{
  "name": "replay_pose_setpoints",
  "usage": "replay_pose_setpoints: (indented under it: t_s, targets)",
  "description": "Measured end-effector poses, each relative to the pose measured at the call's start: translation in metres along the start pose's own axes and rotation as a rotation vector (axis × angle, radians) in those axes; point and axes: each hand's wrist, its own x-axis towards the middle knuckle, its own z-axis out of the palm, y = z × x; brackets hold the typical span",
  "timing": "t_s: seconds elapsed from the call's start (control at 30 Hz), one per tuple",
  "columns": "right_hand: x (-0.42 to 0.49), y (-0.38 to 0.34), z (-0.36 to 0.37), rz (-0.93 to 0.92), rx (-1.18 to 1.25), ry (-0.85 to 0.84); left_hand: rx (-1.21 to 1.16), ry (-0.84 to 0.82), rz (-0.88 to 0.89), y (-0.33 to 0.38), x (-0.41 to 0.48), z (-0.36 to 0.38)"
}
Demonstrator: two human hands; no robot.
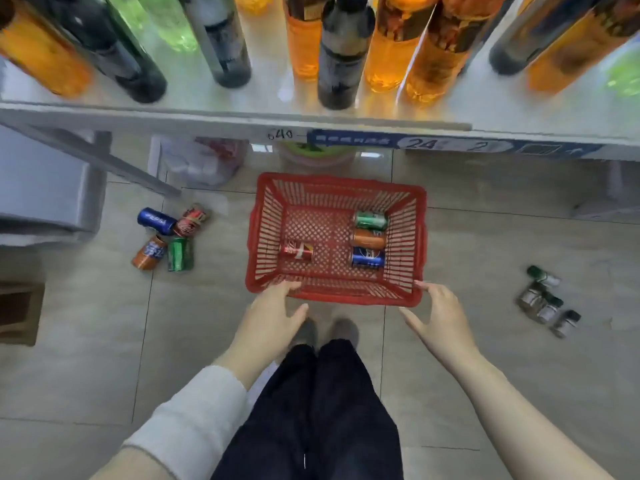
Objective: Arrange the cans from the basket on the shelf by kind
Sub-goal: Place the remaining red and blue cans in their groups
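Observation:
A red plastic basket (263, 230) stands on the tiled floor below the shelf (242, 116). Inside it lie a red can (296, 250) at the left and, stacked along the right wall, a green can (370, 220), an orange can (369, 238) and a blue can (367, 257). My left hand (273, 315) reaches over the basket's near left rim with straight fingers. My right hand (438, 315) hovers at the near right corner, fingers spread. Neither hand holds anything.
Several loose cans (169, 237) lie on the floor left of the basket. Small jars (547, 301) lie at the right. Tall bottles (341, 53) fill the shelf top. A plastic bag (204, 161) and a green-lidded tub (317, 155) sit under the shelf.

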Motion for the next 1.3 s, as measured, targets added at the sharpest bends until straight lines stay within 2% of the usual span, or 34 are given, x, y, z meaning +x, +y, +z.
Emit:
replay_pose_setpoints:
  t_s: [0.17, 0.23, 0.3, 0.4, 0.53, 0.63, 0.73, 0.87, 1.03, 1.3]
  targets:
    - [0.13, 0.045, 0.084, 0.075, -0.029, -0.165, -0.175, 0.025, -0.216, -0.071, 0.124, 0.066]
    - [0.175, 0.056, 0.114, 0.169, -0.018, -0.202, -0.174, 0.041, -0.276, -0.093, 0.169, 0.089]
    - [0.213, 0.065, 0.143, 0.328, 0.137, -0.22, -0.215, 0.059, -0.344, -0.107, 0.213, 0.11]
    - [0.264, 0.082, 0.199, 0.523, 0.436, -0.138, -0.364, 0.035, -0.464, -0.129, 0.275, 0.142]
    - [0.317, 0.101, 0.257, 0.801, 0.869, -0.09, -0.9, 0.068, -0.702, -0.152, 0.338, 0.176]
    - [0.344, 0.118, 0.277, 0.911, 1.083, -0.023, -1.112, 0.041, -0.815, -0.163, 0.365, 0.189]
    - [0.357, 0.118, 0.283, 0.998, 1.283, 0.009, -1.162, 0.033, -0.869, -0.172, 0.386, 0.198]
    - [0.362, 0.127, 0.292, 1.038, 1.462, 0.051, -1.183, 0.042, -0.905, -0.175, 0.4, 0.204]
    - [0.358, 0.129, 0.294, 1.049, 1.58, 0.143, -1.197, 0.059, -0.841, -0.17, 0.4, 0.205]
    - [0.29, 0.099, 0.248, 1.02, 1.462, 0.174, -1.135, -0.142, -0.655, -0.135, 0.319, 0.18]
